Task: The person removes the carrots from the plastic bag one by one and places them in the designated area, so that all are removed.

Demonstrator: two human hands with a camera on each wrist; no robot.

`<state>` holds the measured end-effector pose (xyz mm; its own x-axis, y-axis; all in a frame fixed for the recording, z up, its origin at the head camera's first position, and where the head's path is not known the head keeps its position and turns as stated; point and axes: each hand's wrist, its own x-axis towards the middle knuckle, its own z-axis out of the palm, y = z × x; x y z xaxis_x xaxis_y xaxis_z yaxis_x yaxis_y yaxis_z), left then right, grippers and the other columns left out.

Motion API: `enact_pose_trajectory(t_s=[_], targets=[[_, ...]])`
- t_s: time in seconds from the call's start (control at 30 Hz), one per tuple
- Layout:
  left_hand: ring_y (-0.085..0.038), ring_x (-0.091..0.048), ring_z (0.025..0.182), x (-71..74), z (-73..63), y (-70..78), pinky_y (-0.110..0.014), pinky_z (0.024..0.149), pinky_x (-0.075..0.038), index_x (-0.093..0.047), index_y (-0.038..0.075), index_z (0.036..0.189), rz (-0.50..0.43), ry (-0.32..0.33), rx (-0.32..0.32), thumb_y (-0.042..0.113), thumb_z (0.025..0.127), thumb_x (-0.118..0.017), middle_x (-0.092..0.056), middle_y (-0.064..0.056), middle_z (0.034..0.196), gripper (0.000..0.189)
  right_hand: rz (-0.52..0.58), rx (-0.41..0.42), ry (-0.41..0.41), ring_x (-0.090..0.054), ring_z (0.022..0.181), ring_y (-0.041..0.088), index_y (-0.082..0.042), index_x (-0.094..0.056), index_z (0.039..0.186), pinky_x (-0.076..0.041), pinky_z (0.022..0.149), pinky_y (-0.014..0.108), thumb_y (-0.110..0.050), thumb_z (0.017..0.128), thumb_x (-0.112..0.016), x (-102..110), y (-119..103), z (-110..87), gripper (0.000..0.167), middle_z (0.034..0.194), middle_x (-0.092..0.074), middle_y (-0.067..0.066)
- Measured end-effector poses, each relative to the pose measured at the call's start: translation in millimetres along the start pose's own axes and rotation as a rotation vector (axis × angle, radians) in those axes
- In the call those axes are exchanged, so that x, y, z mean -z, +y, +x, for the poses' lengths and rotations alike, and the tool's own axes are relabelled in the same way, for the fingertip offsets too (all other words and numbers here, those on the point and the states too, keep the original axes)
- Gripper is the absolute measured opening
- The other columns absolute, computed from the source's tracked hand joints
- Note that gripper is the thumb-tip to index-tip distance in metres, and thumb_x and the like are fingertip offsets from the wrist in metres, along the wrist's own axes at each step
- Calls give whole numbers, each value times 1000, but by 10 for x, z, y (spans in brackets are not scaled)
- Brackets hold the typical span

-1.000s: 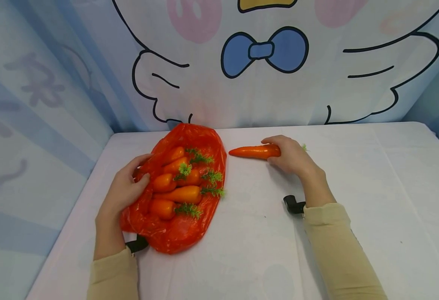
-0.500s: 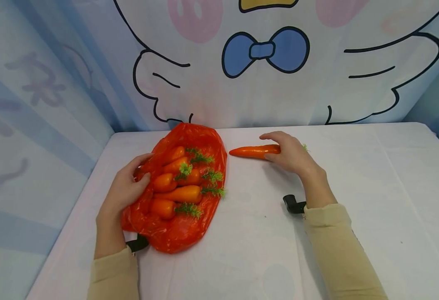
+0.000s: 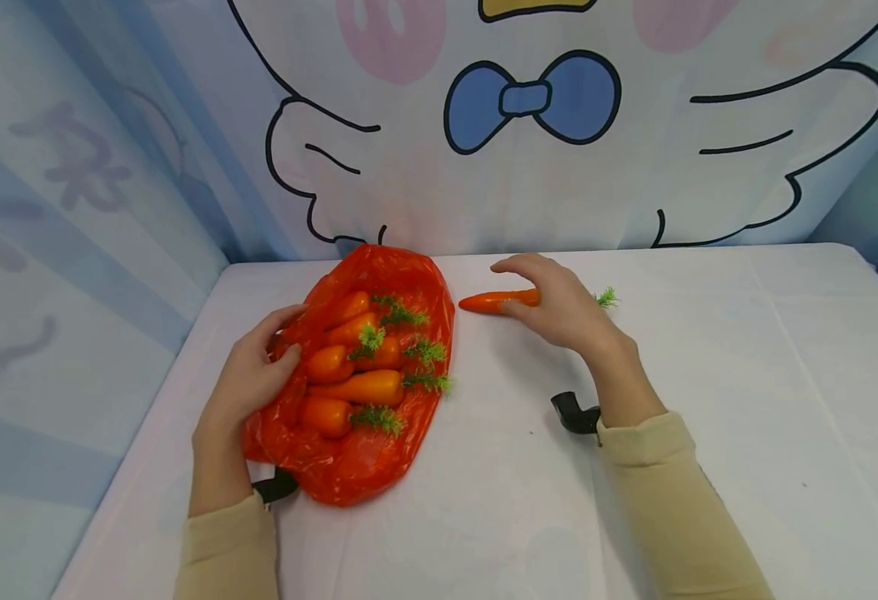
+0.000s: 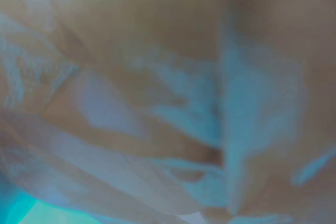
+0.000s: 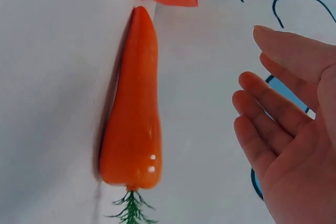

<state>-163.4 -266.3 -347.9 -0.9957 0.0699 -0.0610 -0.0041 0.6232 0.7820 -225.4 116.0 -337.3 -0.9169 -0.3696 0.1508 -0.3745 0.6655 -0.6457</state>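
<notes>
A red plastic bag (image 3: 386, 483) lies spread on the white table, with several orange carrots (image 3: 363, 388) with green tops on it. At the bag's left edge my left hand (image 3: 251, 375) holds the plastic between thumb and fingers. The left wrist view shows only blurred, crumpled plastic (image 4: 126, 129). A single carrot (image 5: 134, 114) lies on the table right of the bag, its tip pointing at it. My right hand (image 3: 562, 304) hovers over this carrot with fingers spread and nothing in them, hiding its thick end in the head view. In the right wrist view the hand (image 5: 294, 124) is apart from the carrot.
A white cloth covers the table (image 3: 484, 517). Behind it hangs a printed curtain (image 3: 529, 192) with a blue bow tie, close to the table's back edge. Another curtain (image 3: 71, 333) runs along the left side. A black wrist camera (image 3: 577, 414) juts out below the right wrist.
My right hand has let go of the single carrot, opened its fingers and lifted and shifted slightly left. The carrot stays in place. My left hand and the bag have not moved.
</notes>
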Motion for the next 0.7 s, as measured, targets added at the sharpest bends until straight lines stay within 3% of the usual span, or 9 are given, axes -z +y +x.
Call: enact_pose_trajectory(t_s=[0.3, 0.7], targets=[[-37, -46, 127, 12, 1, -16, -61, 105, -41, -39, 21, 155, -1, 5, -13, 15, 102, -50, -46, -14, 148, 55, 15, 82, -8, -46, 133, 31, -8, -60, 137, -38, 110, 50, -13, 94, -72, -109, -204, 40, 45, 141, -55, 11], [-38, -47, 126, 4, 13, -15, -61, 105, -41, -40, 18, 155, 9, 5, -40, 13, 102, -51, -47, -15, 146, 54, -15, 210, -153, -52, 127, 27, -5, -61, 136, -44, 107, 43, -13, 93, -73, -430, -512, 37, 44, 137, -58, 9]])
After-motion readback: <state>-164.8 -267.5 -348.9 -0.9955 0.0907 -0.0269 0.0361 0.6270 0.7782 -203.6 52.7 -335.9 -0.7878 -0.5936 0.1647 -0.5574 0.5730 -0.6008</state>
